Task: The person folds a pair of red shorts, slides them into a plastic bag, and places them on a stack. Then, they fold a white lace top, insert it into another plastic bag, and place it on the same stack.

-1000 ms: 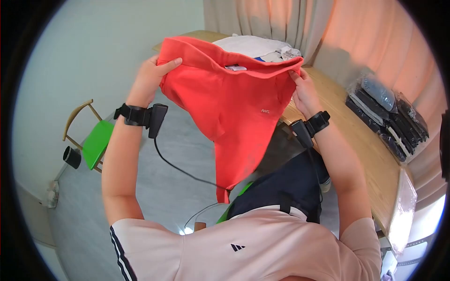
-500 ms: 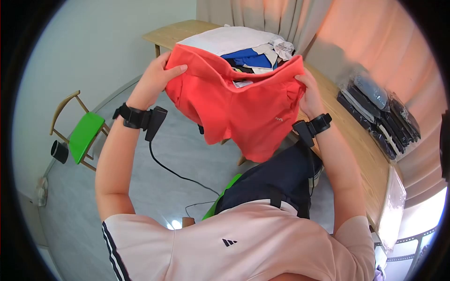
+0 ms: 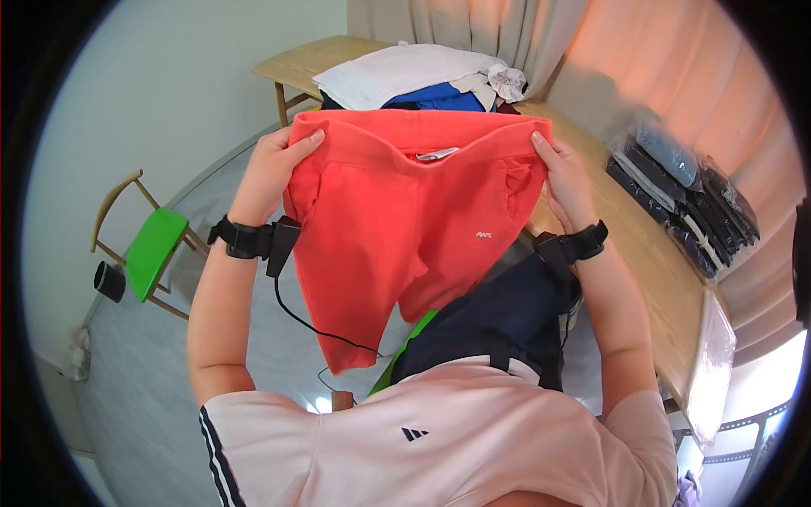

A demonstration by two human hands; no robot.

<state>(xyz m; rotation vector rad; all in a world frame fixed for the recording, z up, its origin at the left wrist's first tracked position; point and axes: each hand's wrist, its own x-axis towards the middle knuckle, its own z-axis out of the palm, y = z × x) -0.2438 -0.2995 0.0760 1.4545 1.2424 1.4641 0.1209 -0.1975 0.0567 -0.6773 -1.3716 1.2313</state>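
Observation:
A pair of coral-red trousers (image 3: 363, 211) hangs in front of me, its waistband stretched between my two hands. My left hand (image 3: 274, 169) pinches one end of the waistband, thumb on the near side. At the other end, my right hand (image 3: 564, 173) grips the waistband the same way. A pale label shows inside the waist, and a small white logo sits on the leg at the right. One leg dangles low over the floor; the other falls behind it toward my lap. Beyond the waistband, a pile of clothes (image 3: 397, 72), white and blue, lies on the table.
A wooden table (image 3: 625, 198) runs along the curtained right side, with a stack of dark garments in clear bags (image 3: 676, 198) on it. On the left stand a green-seated chair (image 3: 156, 245) and a black bin (image 3: 110, 281). A cable (image 3: 312, 325) trails from my left wrist strap.
The trousers have swung down and unfolded, so the legs hang longer and the front faces me more. Both hands have kept their hold on the waistband and moved slightly lower.

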